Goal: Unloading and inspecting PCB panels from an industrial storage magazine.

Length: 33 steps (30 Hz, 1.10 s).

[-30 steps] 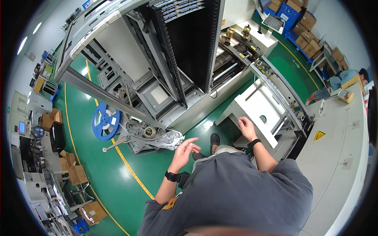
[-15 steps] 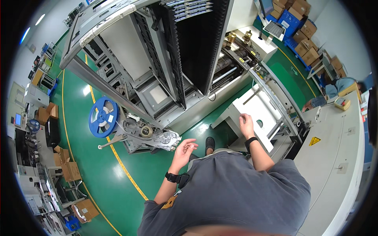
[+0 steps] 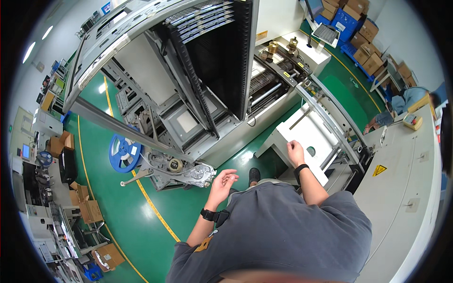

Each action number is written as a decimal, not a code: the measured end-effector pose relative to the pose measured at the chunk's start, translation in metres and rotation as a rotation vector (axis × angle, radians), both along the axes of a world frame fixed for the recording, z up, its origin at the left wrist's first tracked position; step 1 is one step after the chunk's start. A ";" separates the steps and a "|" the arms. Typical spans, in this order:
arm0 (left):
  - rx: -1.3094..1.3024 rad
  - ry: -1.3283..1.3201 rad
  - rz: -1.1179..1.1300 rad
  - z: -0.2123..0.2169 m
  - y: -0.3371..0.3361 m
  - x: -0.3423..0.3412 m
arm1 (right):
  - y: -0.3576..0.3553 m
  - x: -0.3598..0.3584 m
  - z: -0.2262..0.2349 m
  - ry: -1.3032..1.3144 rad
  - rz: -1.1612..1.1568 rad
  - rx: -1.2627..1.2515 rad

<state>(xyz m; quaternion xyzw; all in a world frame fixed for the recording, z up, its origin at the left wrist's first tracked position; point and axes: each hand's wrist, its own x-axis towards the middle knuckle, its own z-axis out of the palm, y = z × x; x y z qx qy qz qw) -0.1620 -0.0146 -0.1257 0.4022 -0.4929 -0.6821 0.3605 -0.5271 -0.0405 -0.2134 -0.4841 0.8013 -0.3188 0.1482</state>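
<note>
Blue and spoked, a reel [image 3: 123,150] sits at the left end of a silver feeder mechanism [image 3: 191,173]. Just right of that mechanism, the left hand [image 3: 223,183] is half open, fingers loosely bent, with nothing visible in it. Farther right, the right hand [image 3: 296,153] is loosely curled by a white surface [image 3: 321,129]; whether it touches or holds anything, I cannot tell. Beyond stands a pale cabinet [image 3: 401,188] bearing a yellow triangle [image 3: 379,170].
</note>
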 end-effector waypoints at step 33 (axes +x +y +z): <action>-1.749 -0.190 0.723 0.308 -0.053 0.090 | -0.019 -0.010 0.011 0.263 0.068 0.310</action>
